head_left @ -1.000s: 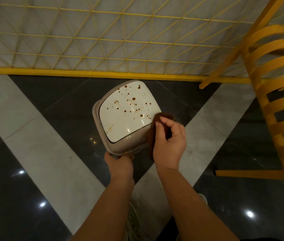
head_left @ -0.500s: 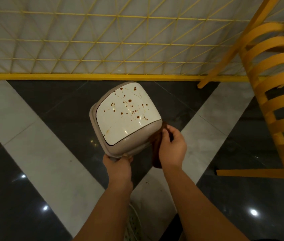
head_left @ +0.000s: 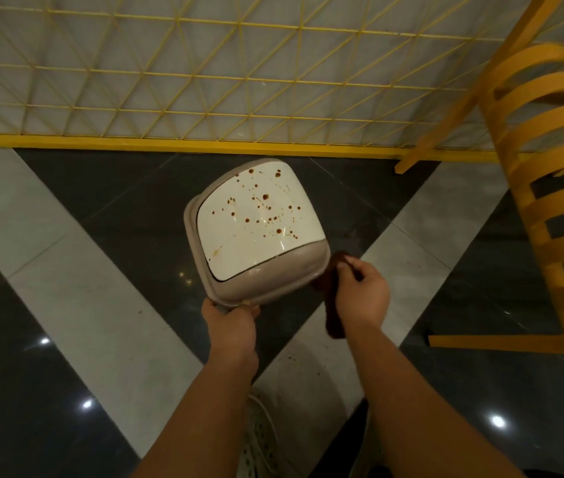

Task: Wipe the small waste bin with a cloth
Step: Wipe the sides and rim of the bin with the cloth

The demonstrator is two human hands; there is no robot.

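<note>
The small waste bin [head_left: 256,232] is held up off the floor, tilted so its white swing lid [head_left: 256,219] faces up toward the person, and that lid is spattered with small brown spots, thickest across its upper and right part. The lid sits shut inside a beige rim, so nothing of the bin's inside shows and I cannot tell whether it holds anything. The left hand [head_left: 230,322] is clamped on the bin's near edge, fingers wrapped under the rim, carrying its weight. The right hand [head_left: 360,294] is closed around a dark brown cloth [head_left: 332,305], pinching it between thumb and fingers; the cloth hangs down below the hand and its upper end sits just beside the bin's right lower corner, touching it or very nearly so, I cannot say which. Below is a glossy floor [head_left: 67,288] of dark tiles crossed by pale grey bands, with ceiling lights reflected in it. Behind the bin runs a yellow wire mesh panel [head_left: 204,74] on a yellow base rail, and a yellow slatted chair [head_left: 549,201] stands at the right. A pale shoe [head_left: 260,439] shows between the forearms.
</note>
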